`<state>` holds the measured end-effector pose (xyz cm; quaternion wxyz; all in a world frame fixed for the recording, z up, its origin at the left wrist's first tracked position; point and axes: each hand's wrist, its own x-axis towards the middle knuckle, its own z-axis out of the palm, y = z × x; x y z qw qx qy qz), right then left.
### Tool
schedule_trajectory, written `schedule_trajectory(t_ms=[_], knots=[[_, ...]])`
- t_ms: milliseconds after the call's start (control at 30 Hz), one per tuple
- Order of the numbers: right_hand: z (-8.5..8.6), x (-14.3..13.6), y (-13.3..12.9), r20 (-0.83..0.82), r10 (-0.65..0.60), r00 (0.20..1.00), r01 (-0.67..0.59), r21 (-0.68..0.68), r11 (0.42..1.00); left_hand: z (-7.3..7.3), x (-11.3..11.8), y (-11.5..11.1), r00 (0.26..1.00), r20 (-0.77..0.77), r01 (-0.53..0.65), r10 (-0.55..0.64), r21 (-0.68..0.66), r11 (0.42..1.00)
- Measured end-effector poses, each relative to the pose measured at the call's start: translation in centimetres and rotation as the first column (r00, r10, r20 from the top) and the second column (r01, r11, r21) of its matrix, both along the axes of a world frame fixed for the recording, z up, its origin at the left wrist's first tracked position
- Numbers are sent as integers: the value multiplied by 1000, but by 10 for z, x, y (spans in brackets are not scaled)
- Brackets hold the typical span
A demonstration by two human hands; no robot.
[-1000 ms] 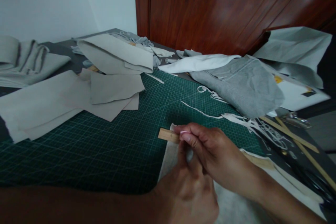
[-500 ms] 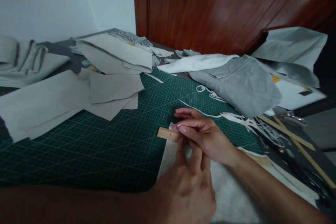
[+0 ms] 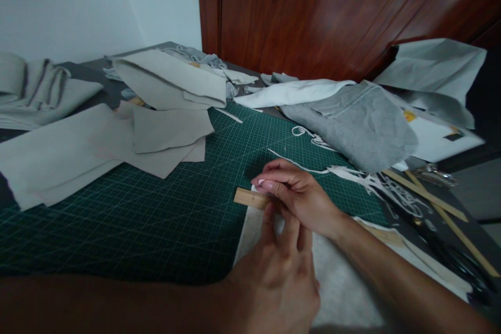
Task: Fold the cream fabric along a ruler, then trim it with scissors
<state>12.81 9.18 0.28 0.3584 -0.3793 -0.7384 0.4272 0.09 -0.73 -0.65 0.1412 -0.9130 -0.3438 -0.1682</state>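
Already pressing ruler (image 3: 246, 197) on cloth (image 3: 340, 282) with left hand (image 3: 276, 276) — can't tell grip. Pinching cloth with right hand (image 3: 303, 195), not finished.

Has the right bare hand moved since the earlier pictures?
Yes: the right bare hand has shifted slightly leftward and away from the wearer, judged against the green gridded cutting mat.

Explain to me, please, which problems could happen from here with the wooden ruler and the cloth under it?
The ruler might slip or turn: its left end sticks out past the cloth, and the left hand has its fingertips near one edge. The cloth could pucker, with both hands crowded around the ruler. Loose white strips lie close to the right hand and might get caught.
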Motion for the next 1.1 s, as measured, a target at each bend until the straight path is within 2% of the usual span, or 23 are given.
schedule_trajectory(t_ms=[133, 333, 667, 867, 1100], knots=[[-3, -2, 1, -15, 16, 1000, -16, -60, 998, -1, 0, -1, 1000, 0, 6, -6, 3, 1000], [-9, -6, 0, -39, -64, 997, 61, -88, 994, -2, 0, 0, 1000, -2, -15, 15, 39, 999], [0, -4, 4, 39, 14, 999, -15, 23, 1000, -1, 0, 1, 1000, -6, -22, 21, -13, 1000], [-2, -5, 4, 89, -45, 995, 43, 20, 999, -1, 0, 2, 1000, 6, -5, 4, 24, 1000], [-1, -6, 3, 72, -46, 996, 44, 28, 999, -2, 0, 1, 1000, 2, 19, -19, 46, 999]])
